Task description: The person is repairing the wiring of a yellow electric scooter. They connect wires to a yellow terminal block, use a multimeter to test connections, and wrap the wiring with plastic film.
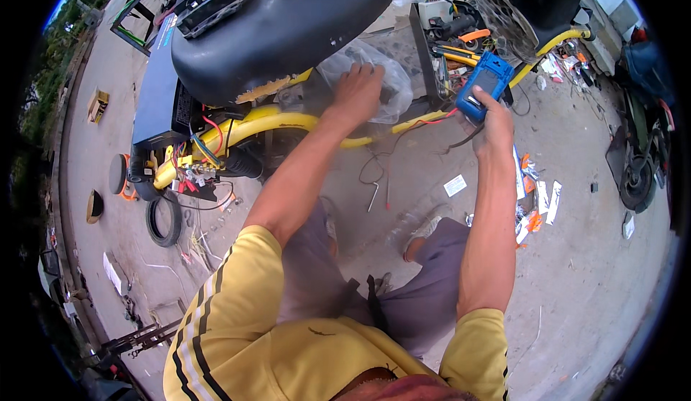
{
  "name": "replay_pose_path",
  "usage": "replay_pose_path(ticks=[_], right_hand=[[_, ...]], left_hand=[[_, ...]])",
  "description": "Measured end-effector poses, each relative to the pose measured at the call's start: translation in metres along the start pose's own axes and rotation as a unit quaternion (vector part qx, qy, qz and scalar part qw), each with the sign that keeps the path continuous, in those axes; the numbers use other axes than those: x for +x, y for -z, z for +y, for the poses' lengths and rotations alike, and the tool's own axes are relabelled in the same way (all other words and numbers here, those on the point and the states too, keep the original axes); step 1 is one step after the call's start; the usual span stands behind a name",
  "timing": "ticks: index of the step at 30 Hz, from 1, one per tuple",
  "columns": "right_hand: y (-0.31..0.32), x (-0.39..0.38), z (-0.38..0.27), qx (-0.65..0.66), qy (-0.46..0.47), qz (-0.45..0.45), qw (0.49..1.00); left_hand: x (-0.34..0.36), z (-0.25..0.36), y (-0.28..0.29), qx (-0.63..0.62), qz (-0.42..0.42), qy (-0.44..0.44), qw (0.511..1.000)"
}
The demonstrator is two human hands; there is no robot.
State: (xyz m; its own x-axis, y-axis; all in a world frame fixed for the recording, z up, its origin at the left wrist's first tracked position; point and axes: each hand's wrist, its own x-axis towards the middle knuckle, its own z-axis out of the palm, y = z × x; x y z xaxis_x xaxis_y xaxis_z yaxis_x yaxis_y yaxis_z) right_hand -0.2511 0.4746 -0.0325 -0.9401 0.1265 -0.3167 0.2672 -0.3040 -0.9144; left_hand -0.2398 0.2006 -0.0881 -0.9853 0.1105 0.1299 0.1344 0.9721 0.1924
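the right hand (497, 128), in the upper right of the frame, is clamped on a blue meter (491, 76), thumb lying across its face. a red lead (437, 119) and a black lead (464, 139) show just below the meter. the left hand (358, 92), at upper centre, is bent down over a clear bag (397, 88), its fingertips hidden; whether it grips the bag or only rests there cannot be told. the two hands are well apart. the bag lies above the yellow frame (288, 120), beside a big black panel (288, 34) with a torn tan edge, which fills the top of the picture left of centre. in the upper left a grey box (155, 92) stands against the panel, with loose coloured wires (205, 146) under it. just left of the meter, a dark tray (419, 48) holds tools, among them orange-handled pliers (475, 35) and a yellow-handled tool (458, 55). on the ground at centre lie a bent metal rod (373, 197) and, right of it, a white card (455, 185). a small tyre (164, 222) lies left of centre, and scraps (534, 217) are strewn right of centre.
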Motion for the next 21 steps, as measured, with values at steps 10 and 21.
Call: replay_pose_path(ticks=[10,21], right_hand=[[0.011,-0.002,-0.012,0.019,-0.009,-0.006,1.000],[0.038,0.003,-0.020,0.011,0.015,0.023,1.000]], left_hand=[[0.004,0.007,-0.010,-0.077,-0.028,0.004,0.997],[0.001,0.021,0.020,-0.184,0.207,0.047,0.960]])
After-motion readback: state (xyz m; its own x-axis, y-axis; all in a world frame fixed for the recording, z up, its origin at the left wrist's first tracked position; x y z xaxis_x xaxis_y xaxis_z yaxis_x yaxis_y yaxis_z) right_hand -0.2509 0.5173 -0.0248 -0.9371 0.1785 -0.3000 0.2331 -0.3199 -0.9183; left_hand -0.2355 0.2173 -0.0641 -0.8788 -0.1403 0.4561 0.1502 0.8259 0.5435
